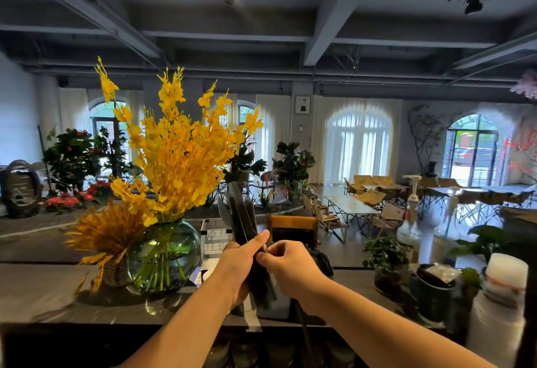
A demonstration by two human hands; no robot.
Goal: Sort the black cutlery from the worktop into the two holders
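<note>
A bundle of black cutlery (241, 216) in clear plastic sleeves stands upright above the counter, fanned out at the top. My left hand (239, 266) grips the bundle round its middle, thumb laid across the front. My right hand (287, 263) pinches one piece at the bundle's right side, just below my left thumb. The lower ends of the cutlery stick out under my hands. A pale holder (276, 306) shows partly behind and below my hands; I cannot tell what is in it. A dark pot (430, 295) with a plastic packet in it stands at the right.
A green glass vase (165, 254) of yellow flowers and a basket of yellow stalks (112, 269) stand on the dark worktop (43, 289) at left. A clear sign stand (215, 239) is behind my hands. Potted plants, pump bottles (411, 210) and a paper roll (505, 276) crowd the right.
</note>
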